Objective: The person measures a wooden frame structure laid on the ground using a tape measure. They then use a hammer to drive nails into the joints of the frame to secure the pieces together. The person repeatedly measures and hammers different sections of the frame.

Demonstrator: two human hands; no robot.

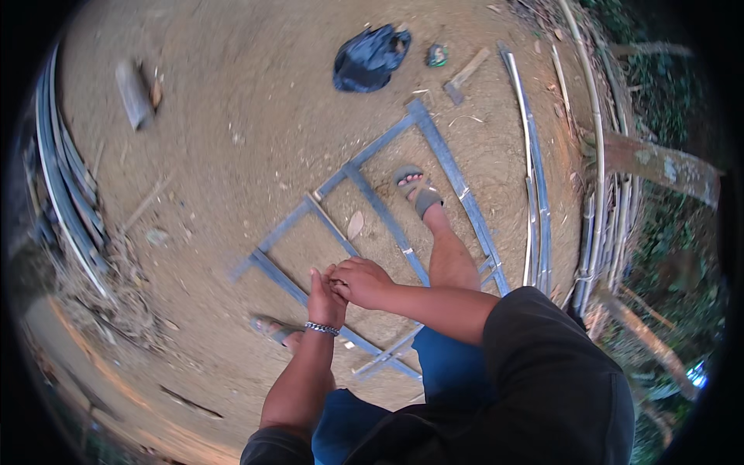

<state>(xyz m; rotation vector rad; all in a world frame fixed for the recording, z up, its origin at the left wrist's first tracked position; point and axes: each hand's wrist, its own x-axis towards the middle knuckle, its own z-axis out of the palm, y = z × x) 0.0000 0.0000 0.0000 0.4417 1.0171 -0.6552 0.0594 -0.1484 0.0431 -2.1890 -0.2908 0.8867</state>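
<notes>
My left hand (326,301), with a metal chain bracelet (322,328) at the wrist, meets my right hand (363,281) in front of me. The fingers of my right hand are curled against those of my left. Whatever may be between them is hidden or too small to name. Below the hands a ladder-like frame (440,147) of grey-blue split strips lies on the dirt ground. My sandalled feet stand apart, one of them inside the frame between two of its strips.
Beyond the frame lie a black plastic bag (370,60), a small green-and-dark object (436,55) and a wooden-handled hatchet (465,76). Long strips (535,167) and poles (597,155) run along the right, beside a trunk (663,167). Leftward are a short log (134,94) and bundled strips (68,174).
</notes>
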